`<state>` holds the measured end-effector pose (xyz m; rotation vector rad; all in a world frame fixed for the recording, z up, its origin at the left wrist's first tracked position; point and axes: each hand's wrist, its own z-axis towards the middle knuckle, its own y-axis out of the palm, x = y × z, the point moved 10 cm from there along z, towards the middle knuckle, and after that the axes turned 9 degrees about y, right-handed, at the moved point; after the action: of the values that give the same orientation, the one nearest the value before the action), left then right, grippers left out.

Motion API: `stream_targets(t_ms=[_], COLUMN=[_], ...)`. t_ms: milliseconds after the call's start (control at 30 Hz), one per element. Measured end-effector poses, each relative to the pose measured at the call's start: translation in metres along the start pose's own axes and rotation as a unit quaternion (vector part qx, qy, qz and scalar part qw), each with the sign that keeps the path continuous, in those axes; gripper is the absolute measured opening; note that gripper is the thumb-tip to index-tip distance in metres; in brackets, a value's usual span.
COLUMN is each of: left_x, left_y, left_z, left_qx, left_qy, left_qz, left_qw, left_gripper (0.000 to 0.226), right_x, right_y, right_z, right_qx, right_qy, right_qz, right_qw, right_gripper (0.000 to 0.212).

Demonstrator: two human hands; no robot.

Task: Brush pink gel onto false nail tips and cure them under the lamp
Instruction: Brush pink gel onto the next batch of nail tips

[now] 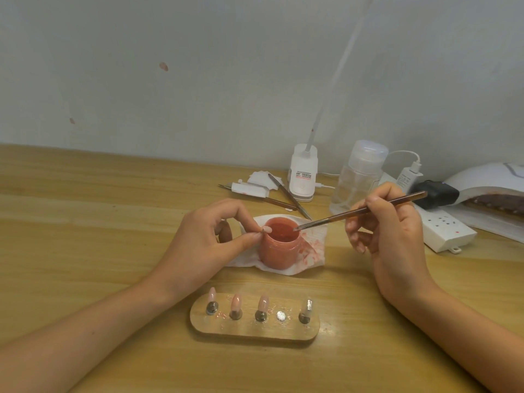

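An open jar of pink gel stands on a stained white tissue in the middle of the table. My right hand grips a brown brush, whose tip reaches into the jar's mouth. My left hand pinches a nail tip on its small holder at the jar's left rim. In front, a wooden stand carries three pink nail tips, one bare magnet and a clear tip. The white curing lamp sits at the far right.
A white power strip lies beside the lamp with a black plug. A clear pump bottle, a clip lamp base, spare brushes and white pads sit behind the jar. The wall runs close behind.
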<state>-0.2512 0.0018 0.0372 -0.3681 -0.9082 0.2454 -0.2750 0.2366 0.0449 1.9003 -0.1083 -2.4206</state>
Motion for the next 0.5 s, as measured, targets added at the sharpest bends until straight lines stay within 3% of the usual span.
stream_targets(t_ms=[133, 333, 500], left_x=[0.000, -0.001, -0.002], left_y=[0.000, 0.001, 0.002], left_z=[0.000, 0.000, 0.000], left_qx=[-0.001, -0.003, -0.013], left_qy=[0.001, 0.004, -0.004], left_qz=[0.005, 0.009, 0.012], left_qw=[1.000, 1.000, 1.000], left_gripper=[0.010, 0.012, 0.011], right_x=[-0.009, -0.031, -0.036], right_y=[-0.014, 0.013, 0.003], right_z=[0.005, -0.004, 0.002], right_qx=[0.028, -0.075, -0.077], right_qy=[-0.018, -0.124, -0.135], right_qz=[0.019, -0.042, -0.009], right_qw=[0.999, 0.989, 0.988], right_gripper=[0.042, 0.016, 0.027])
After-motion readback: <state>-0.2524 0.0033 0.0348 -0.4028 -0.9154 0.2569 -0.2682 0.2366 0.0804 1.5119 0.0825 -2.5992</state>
